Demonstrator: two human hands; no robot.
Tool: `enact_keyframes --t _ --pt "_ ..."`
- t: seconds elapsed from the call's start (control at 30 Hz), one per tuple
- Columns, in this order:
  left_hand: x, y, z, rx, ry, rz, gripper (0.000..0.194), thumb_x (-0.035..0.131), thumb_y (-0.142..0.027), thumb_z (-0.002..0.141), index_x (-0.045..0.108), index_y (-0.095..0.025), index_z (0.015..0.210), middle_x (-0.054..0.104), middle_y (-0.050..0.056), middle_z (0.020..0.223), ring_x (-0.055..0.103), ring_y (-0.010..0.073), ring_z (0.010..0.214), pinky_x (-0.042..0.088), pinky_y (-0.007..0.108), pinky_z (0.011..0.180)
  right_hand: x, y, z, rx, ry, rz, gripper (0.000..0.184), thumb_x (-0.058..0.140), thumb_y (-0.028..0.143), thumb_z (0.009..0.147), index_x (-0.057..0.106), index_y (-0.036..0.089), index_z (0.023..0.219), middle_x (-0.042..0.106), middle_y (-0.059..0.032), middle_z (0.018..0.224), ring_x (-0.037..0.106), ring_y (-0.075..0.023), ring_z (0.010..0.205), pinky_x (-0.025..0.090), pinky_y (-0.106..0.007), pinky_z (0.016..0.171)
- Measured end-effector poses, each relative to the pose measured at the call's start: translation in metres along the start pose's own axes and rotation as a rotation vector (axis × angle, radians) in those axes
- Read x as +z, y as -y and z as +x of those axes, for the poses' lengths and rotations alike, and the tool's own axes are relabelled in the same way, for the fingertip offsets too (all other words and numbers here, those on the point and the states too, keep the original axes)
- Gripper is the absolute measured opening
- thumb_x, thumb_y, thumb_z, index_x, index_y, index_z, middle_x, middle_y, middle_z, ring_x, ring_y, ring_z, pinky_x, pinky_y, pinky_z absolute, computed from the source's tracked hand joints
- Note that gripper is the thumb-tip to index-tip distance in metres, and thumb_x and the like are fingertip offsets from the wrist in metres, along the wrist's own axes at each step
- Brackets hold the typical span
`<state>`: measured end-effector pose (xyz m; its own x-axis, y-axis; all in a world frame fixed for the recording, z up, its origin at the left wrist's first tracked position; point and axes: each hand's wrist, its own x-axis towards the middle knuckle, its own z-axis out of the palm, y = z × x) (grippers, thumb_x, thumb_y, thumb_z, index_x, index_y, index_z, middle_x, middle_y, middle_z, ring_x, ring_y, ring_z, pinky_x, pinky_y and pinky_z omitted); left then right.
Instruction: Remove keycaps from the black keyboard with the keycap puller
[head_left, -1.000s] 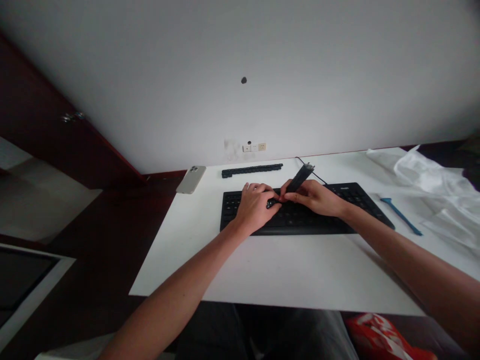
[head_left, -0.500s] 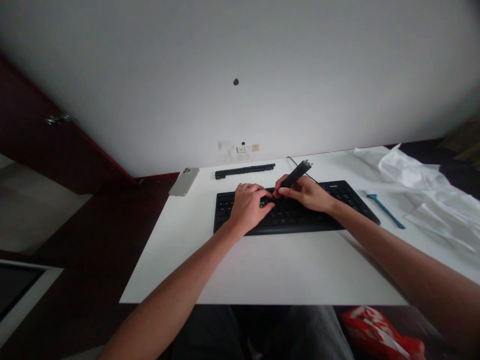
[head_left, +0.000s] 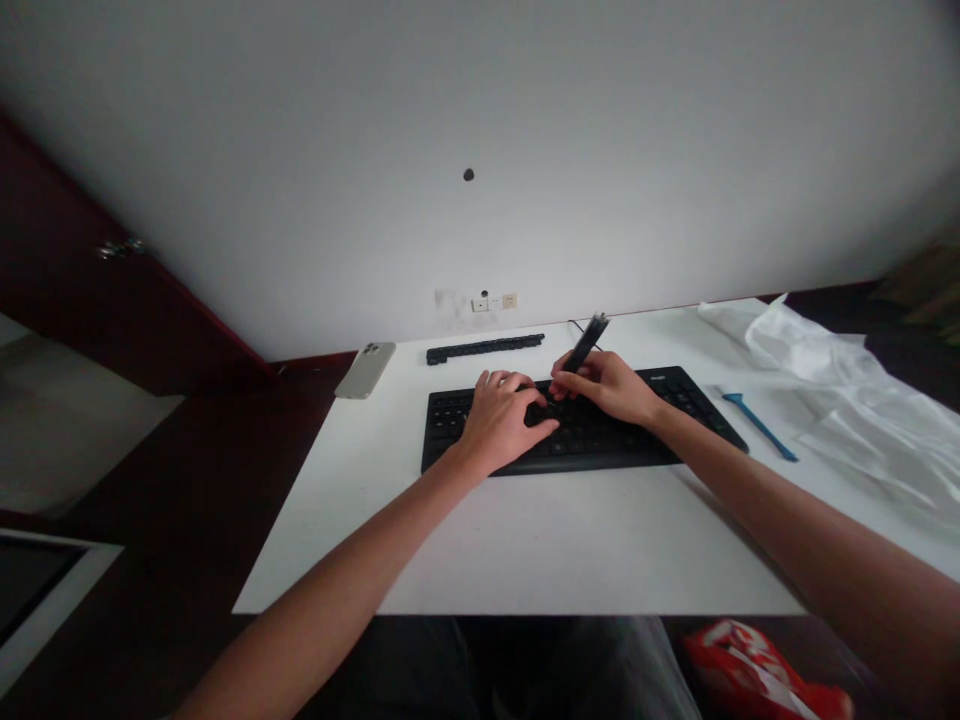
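Phone (head_left: 365,370) and black key strip (head_left: 484,349) near the far edge of the table (head_left: 322,570). Left hand (head_left: 499,425) curled on the keyboard (head_left: 600,448), any grip hidden. Right hand (head_left: 604,388) closed on a black tool (head_left: 585,343), tilted up above the keys. Blue pry tool (head_left: 759,427) just right of the keyboard, near white cloth (head_left: 825,370).

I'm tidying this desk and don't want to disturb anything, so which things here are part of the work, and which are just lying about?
In use:
black keyboard
left hand, on its keys
right hand, gripping a dark slim tool

Lying about:
smartphone
black strip
blue plastic tool
white sheet
red bag
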<state>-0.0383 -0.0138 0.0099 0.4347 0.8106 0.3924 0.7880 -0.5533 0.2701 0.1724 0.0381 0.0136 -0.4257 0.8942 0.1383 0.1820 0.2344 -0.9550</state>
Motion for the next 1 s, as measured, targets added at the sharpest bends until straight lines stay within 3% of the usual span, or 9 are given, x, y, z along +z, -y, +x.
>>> enact_keyframes --t 0.27,0.77,1.0 --pt "0.003 -0.002 0.002 0.006 0.006 -0.039 0.024 0.077 -0.042 0.085 0.07 -0.022 0.097 0.068 0.005 0.105 0.057 0.0278 0.11 0.042 0.048 0.106 0.003 0.006 -0.002 0.002 0.021 -0.054 0.033 0.072 0.05 0.085 0.069 0.018 0.092 0.076 -0.0063 0.08 0.072 -0.0226 0.077 0.059 -0.038 0.074" --pt "-0.003 -0.008 -0.003 0.024 0.01 -0.066 0.022 0.073 -0.036 0.085 0.069 -0.022 0.101 0.065 0.008 0.114 0.055 0.0287 0.117 0.041 0.049 0.11 0.008 0.005 -0.003 0.032 -0.021 -0.095 0.03 0.069 0.048 0.088 0.07 0.018 0.092 0.075 -0.0065 0.079 0.071 -0.0221 0.073 0.057 -0.038 0.072" --pt "-0.006 -0.001 -0.003 -0.021 -0.064 -0.015 0.009 0.07 -0.03 0.089 0.074 -0.025 0.095 0.066 0.005 0.119 0.054 0.0281 0.121 0.036 0.052 0.113 0.006 0.011 -0.006 -0.034 0.078 -0.174 0.028 0.066 0.046 0.09 0.071 0.019 0.096 0.077 -0.0056 0.083 0.072 -0.0228 0.078 0.055 -0.036 0.073"
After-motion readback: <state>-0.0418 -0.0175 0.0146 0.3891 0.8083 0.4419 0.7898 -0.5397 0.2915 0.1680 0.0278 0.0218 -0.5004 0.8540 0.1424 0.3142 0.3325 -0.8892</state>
